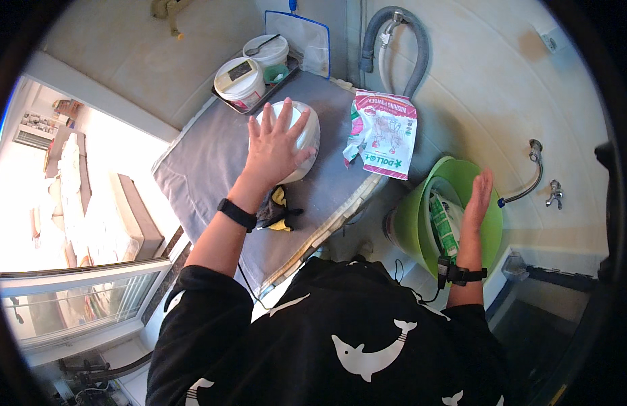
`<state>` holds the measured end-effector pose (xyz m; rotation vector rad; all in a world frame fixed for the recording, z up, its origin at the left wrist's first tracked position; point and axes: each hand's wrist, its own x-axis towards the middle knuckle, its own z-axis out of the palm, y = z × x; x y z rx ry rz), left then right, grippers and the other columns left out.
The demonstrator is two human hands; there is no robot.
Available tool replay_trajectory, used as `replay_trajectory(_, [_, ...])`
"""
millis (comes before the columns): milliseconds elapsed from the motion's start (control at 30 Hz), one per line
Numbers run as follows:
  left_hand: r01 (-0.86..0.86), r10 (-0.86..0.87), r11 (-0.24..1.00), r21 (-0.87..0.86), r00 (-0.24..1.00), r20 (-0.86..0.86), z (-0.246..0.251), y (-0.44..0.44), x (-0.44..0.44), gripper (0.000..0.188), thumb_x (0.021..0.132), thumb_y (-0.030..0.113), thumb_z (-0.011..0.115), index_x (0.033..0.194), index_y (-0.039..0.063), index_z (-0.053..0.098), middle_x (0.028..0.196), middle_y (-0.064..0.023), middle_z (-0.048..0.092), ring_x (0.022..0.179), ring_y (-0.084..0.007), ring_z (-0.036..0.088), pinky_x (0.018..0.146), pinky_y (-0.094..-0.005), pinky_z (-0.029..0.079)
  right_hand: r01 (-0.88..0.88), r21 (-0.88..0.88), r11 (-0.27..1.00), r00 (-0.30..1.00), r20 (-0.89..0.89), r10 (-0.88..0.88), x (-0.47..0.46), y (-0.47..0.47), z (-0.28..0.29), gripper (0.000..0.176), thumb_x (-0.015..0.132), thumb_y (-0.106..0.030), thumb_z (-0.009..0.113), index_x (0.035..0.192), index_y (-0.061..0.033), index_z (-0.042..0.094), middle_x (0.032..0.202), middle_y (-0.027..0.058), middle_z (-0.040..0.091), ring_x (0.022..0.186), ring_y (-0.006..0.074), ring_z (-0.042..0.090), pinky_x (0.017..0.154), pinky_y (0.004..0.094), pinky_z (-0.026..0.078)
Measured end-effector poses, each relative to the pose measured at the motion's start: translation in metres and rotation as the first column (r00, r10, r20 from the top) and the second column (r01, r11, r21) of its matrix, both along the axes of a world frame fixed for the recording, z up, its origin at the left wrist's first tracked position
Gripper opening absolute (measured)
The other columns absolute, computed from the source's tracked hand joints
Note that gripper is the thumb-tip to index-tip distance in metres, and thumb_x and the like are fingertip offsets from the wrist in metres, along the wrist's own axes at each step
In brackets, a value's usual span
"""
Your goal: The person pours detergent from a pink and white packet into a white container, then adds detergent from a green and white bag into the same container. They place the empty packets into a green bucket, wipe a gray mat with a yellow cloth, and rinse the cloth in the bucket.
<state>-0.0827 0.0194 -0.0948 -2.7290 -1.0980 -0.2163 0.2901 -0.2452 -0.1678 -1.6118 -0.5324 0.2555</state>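
Note:
My left hand point(278, 139) lies spread on the lid of a white plastic tub point(311, 134), fingers apart. The tub stands on a grey cloth cover point(212, 137). A small black and yellow cloth item point(280, 210) lies just below it, partly behind my forearm. My right hand point(479, 195) is raised over the right side of a green plastic tub point(483, 177), seen edge-on and holding nothing visible. Inside the green tub is a green and white packet point(444, 223). A torn washing powder bag point(387, 134) lies at the right edge of the cloth cover.
At the back, a dark tray point(293, 66) holds two lidded white buckets point(241, 81) and a small green cup point(276, 74). A blue-framed mesh net point(298, 40) leans behind. A grey hose point(422, 56) hangs on the wall, with a tap point(555, 194) farther right. An open window is at left.

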Motion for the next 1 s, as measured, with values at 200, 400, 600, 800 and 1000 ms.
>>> replay_trajectory(200, [-0.013,0.012,0.998,-0.065,1.0,-0.023,0.006,0.0,0.002,0.082,0.086,0.056,0.067,0.156,0.029,0.033,0.163,-0.0146,0.024,0.147,-0.0448,0.024,0.112,-0.0665,0.025,-0.242,0.116,0.963,0.966,0.123,0.227,-0.034,0.046,0.008,0.063,0.103,-0.031,0.053,0.153,0.0004,0.029,0.159,0.0178,0.031,0.147,0.0303,0.03,0.12,0.0408,0.024])
replay_trajectory(400, [-0.004,0.18,0.965,-0.263,0.739,0.65,0.01,0.016,-0.051,0.064,0.089,0.039,0.071,0.143,0.01,0.049,0.147,-0.0178,0.046,0.136,-0.0336,0.043,0.109,-0.0492,0.037,-0.326,0.083,0.942,0.94,0.14,0.312,-0.043,0.058,-0.006,0.059,0.104,-0.024,0.053,0.152,0.001,0.031,0.157,0.0191,0.034,0.145,0.0313,0.034,0.118,0.0418,0.026])
replay_trajectory(600, [0.151,0.637,0.3,-0.942,0.704,0.315,-0.036,-0.02,-0.097,0.052,0.089,0.026,0.075,0.127,-0.004,0.057,0.109,-0.0082,0.068,0.097,-0.0166,0.064,0.09,-0.032,0.05,-0.422,0.067,0.904,0.902,0.131,0.411,-0.072,0.069,0.013,0.051,0.103,-0.019,0.053,0.148,0.0016,0.037,0.151,0.0179,0.042,0.139,0.0283,0.041,0.115,0.0394,0.031])
replay_trajectory(800, [0.323,0.723,0.318,-0.892,0.526,0.448,-0.065,-0.02,-0.071,0.042,0.085,0.006,0.07,0.125,-0.001,0.059,0.113,-0.0067,0.067,0.101,-0.0164,0.062,0.093,-0.0314,0.049,-0.748,-0.132,0.65,0.626,0.186,0.758,-0.135,0.085,0.036,0.021,0.099,-0.011,0.055,0.115,-0.0015,0.064,0.113,0.0088,0.067,0.107,0.0195,0.063,0.094,0.0331,0.047])
replay_trajectory(1000, [0.447,0.842,0.39,-0.805,0.181,0.508,-0.058,-0.009,-0.082,0.043,0.081,-0.011,0.052,0.123,-0.003,0.06,0.112,-0.0075,0.068,0.098,-0.0158,0.062,0.089,-0.0301,0.048,-0.882,-0.405,0.24,0.186,0.168,0.968,-0.2,0.077,0.027,0.024,0.094,-0.019,0.062,0.112,-0.0039,0.066,0.11,0.0124,0.067,0.103,0.0314,0.065,0.088,0.0378,0.052])
